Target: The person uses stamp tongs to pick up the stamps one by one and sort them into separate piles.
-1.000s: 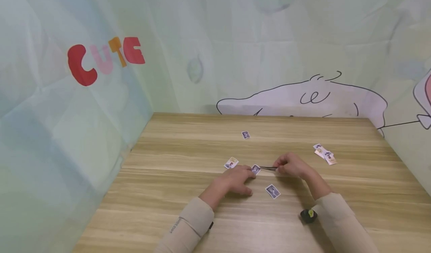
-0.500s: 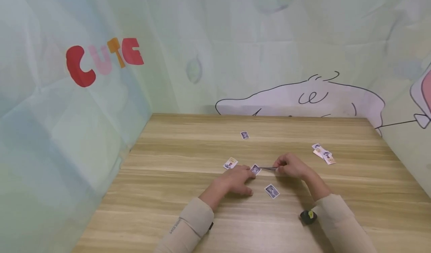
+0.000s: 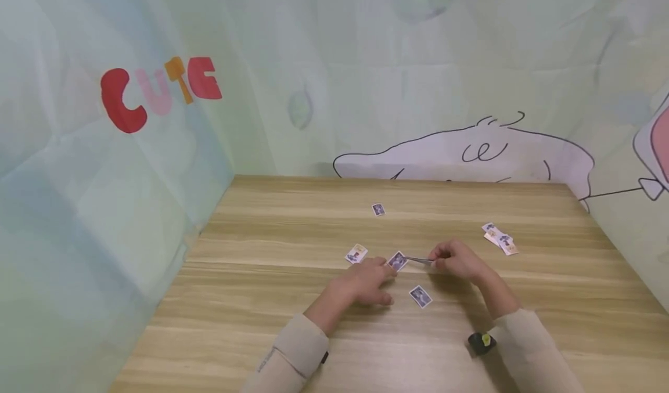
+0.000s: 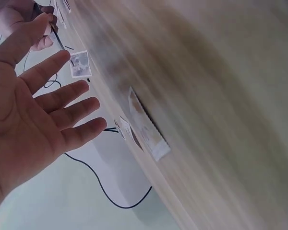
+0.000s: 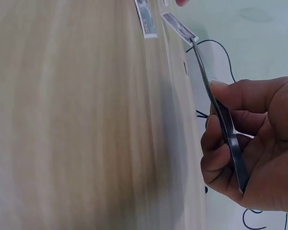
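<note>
In my right hand (image 3: pixel 457 259) I grip metal tweezers (image 5: pixel 226 127) between thumb and curled fingers. Their tips meet a corner of a small purple postage stamp (image 3: pixel 397 260), which is tilted up off the wooden table in the right wrist view. My left hand (image 3: pixel 366 281) is spread with straight fingers, its fingertips right at that stamp's left edge. Nearer to me lies another purple stamp (image 3: pixel 420 296). Just beyond the left hand is a stamp with a yellowish and dark print (image 3: pixel 356 253), its toothed edge showing in the left wrist view.
Several overlapping stamps (image 3: pixel 500 239) lie at the right of the wooden table (image 3: pixel 272 224). One more purple stamp (image 3: pixel 378 209) is farther back. Printed cloth walls (image 3: pixel 292 62) stand along the table's back and left edges. A dark wrist device (image 3: pixel 481 343) hangs by the right sleeve.
The tweezers' tips have closed on the stamp's corner. The stamp has risen slightly away from the left fingertips, and the right hand has shifted a little. The left hand stays almost in place.
</note>
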Available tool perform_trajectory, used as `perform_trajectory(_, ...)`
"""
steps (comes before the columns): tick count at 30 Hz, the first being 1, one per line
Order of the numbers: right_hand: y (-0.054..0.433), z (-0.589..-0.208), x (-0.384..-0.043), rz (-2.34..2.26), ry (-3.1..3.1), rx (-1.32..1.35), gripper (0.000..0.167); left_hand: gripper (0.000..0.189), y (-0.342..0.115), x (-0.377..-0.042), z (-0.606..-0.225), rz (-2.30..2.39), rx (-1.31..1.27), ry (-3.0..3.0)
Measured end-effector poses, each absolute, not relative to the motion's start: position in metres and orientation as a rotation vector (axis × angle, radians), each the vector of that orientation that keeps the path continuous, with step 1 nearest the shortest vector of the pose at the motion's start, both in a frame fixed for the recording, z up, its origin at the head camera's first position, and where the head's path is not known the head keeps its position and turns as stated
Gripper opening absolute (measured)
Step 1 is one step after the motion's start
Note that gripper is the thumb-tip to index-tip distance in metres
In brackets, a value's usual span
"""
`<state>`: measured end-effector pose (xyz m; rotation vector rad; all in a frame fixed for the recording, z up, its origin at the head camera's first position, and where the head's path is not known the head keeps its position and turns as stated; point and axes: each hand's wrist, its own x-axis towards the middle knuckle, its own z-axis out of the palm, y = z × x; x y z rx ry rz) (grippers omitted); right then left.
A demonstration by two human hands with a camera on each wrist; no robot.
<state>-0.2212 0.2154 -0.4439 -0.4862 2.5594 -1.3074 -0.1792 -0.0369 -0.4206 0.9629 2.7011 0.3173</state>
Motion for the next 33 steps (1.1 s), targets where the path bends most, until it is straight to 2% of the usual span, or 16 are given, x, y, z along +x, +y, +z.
perform_trajectory(11, 0.211, -0.44, -0.225, -1.352, 2.573, -0.278, 0.013, 0.058, -0.027, -0.162, -0.418, 0.323, 1.021, 2.679)
perform_trajectory(33, 0.209, -0.441, -0.249, -1.506, 2.512, -0.171, 0.019, 0.051, -0.015, -0.157, -0.434, 0.207, 1.262, 2.66)
